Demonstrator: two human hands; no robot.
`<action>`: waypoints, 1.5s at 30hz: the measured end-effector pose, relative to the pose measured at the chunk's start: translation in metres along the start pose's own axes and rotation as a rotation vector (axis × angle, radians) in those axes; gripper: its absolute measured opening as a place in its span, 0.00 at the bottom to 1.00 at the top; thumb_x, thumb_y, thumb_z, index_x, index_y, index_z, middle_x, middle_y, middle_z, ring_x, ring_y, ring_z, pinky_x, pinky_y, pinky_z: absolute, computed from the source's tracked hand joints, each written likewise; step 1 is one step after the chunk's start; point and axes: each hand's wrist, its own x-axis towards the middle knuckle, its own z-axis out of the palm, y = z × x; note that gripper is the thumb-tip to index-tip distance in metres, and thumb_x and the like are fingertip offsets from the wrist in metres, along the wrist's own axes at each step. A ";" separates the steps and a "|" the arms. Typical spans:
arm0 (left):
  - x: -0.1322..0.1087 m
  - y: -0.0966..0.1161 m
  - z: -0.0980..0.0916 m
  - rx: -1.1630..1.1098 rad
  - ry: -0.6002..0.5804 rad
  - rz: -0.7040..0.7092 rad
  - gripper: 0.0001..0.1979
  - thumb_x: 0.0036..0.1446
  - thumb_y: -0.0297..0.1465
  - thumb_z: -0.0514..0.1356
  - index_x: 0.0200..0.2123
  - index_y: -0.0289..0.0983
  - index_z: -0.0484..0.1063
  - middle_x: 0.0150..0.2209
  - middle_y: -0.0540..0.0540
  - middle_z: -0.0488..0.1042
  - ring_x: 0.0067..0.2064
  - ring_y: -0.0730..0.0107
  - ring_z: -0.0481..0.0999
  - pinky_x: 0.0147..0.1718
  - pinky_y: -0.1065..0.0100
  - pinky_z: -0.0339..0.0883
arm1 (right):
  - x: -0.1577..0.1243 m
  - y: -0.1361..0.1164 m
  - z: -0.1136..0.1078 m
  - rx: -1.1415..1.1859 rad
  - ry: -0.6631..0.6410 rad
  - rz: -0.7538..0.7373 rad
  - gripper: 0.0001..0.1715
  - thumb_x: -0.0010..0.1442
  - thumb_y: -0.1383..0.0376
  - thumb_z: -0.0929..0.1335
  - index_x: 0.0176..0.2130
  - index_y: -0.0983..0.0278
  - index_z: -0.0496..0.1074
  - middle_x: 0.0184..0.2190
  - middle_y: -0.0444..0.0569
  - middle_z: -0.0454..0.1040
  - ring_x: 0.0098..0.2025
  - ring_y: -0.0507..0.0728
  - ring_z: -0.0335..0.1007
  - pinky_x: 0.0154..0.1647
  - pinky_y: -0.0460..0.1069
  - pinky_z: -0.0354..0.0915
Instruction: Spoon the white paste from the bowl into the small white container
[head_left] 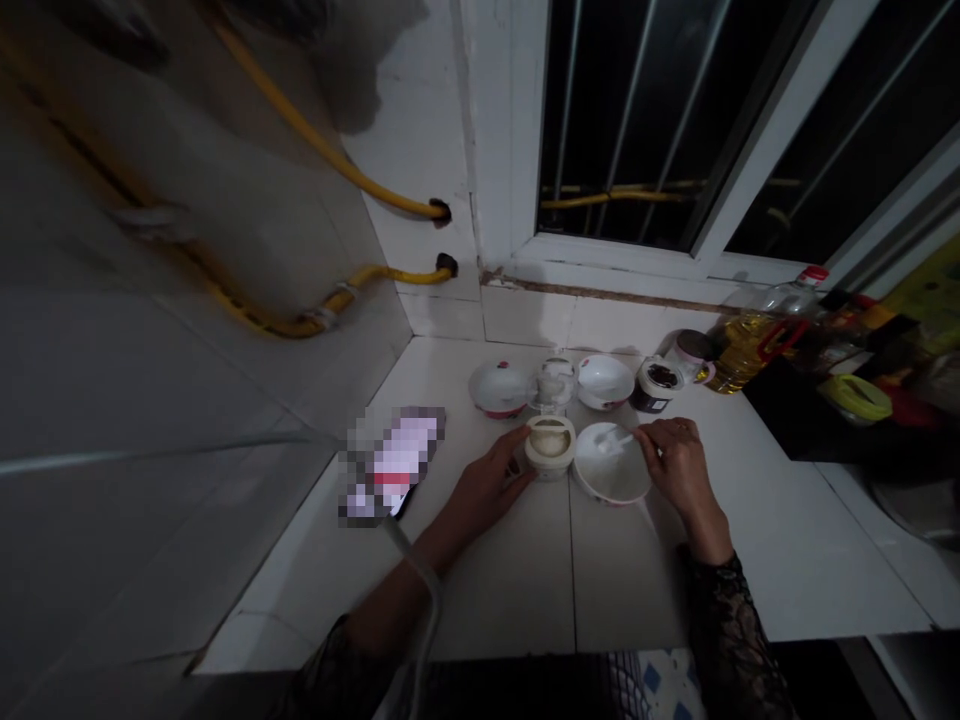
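Observation:
My left hand point(491, 480) is closed around the left side of a small jar point(550, 460), which stands on the counter with whitish contents showing at its top. In my right hand point(679, 465), a small white spoon point(611, 440) is pinched by its handle, its head over a white bowl point(611, 490). What lies inside that bowl is hard to make out. Just behind the jar stands a clear container point(556, 380). A bowl with a red mark point(499, 390) is to its left, and another white bowl point(606, 380) to its right.
A dark-filled jar point(660, 385), a dark-lidded jar point(691, 355) and an oil bottle point(750, 335) stand at the back right. Further right is a yellow-green container point(859, 398). A phone point(405, 460) lies at left, with a grey cable-like arm point(427, 570) crossing nearby.

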 end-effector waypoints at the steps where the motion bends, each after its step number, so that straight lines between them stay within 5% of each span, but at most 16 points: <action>1: 0.000 0.000 0.000 -0.001 0.005 0.003 0.26 0.60 0.34 0.57 0.61 0.42 0.56 0.39 0.48 0.73 0.31 0.71 0.74 0.33 0.67 0.71 | 0.000 0.001 -0.001 -0.047 0.008 0.012 0.22 0.70 0.60 0.58 0.31 0.64 0.74 0.26 0.50 0.76 0.32 0.56 0.69 0.46 0.52 0.55; 7: 0.000 -0.003 0.002 -0.005 0.024 0.040 0.26 0.60 0.34 0.57 0.61 0.42 0.55 0.39 0.49 0.72 0.31 0.72 0.74 0.34 0.68 0.71 | -0.001 -0.002 -0.003 0.109 -0.195 -0.072 0.24 0.70 0.60 0.58 0.29 0.63 0.73 0.25 0.47 0.76 0.29 0.54 0.68 0.44 0.50 0.55; 14: 0.000 -0.003 0.001 -0.016 0.014 0.027 0.27 0.60 0.34 0.57 0.61 0.42 0.55 0.38 0.49 0.72 0.31 0.71 0.74 0.34 0.68 0.71 | 0.004 0.006 -0.013 -0.174 -0.010 -0.008 0.22 0.69 0.61 0.58 0.31 0.64 0.74 0.27 0.51 0.76 0.32 0.56 0.69 0.45 0.52 0.55; 21: 0.000 -0.004 0.004 -0.015 0.027 0.034 0.27 0.60 0.34 0.57 0.61 0.42 0.55 0.40 0.48 0.73 0.31 0.72 0.74 0.34 0.67 0.71 | 0.002 0.002 -0.020 -0.051 -0.255 -0.097 0.20 0.69 0.63 0.60 0.30 0.64 0.74 0.25 0.47 0.75 0.31 0.54 0.70 0.41 0.49 0.55; 26: 0.000 -0.003 0.003 -0.021 0.013 0.016 0.28 0.60 0.34 0.57 0.62 0.42 0.54 0.41 0.48 0.73 0.31 0.72 0.74 0.33 0.68 0.71 | 0.013 -0.004 -0.025 -0.268 -0.204 -0.113 0.19 0.68 0.66 0.61 0.29 0.66 0.75 0.26 0.52 0.76 0.32 0.56 0.70 0.42 0.51 0.54; 34: 0.001 0.000 0.001 -0.027 -0.001 -0.007 0.27 0.59 0.36 0.56 0.61 0.42 0.55 0.40 0.48 0.73 0.31 0.71 0.74 0.33 0.67 0.71 | 0.020 -0.013 -0.036 -0.302 -0.477 -0.146 0.16 0.65 0.67 0.64 0.27 0.65 0.75 0.25 0.51 0.78 0.29 0.55 0.70 0.41 0.51 0.53; 39: 0.001 0.000 0.001 -0.032 -0.006 -0.016 0.27 0.59 0.35 0.56 0.61 0.41 0.55 0.39 0.48 0.73 0.31 0.70 0.74 0.33 0.66 0.71 | 0.020 -0.009 -0.038 -0.341 -0.419 -0.033 0.19 0.64 0.67 0.62 0.25 0.65 0.74 0.26 0.55 0.78 0.28 0.56 0.71 0.43 0.53 0.54; 45: 0.000 0.001 0.000 -0.034 -0.006 -0.019 0.27 0.60 0.35 0.56 0.61 0.40 0.56 0.40 0.47 0.73 0.32 0.70 0.75 0.35 0.66 0.72 | 0.014 -0.008 -0.033 -0.217 -0.512 0.028 0.20 0.66 0.64 0.61 0.26 0.63 0.74 0.26 0.52 0.79 0.30 0.56 0.74 0.41 0.51 0.56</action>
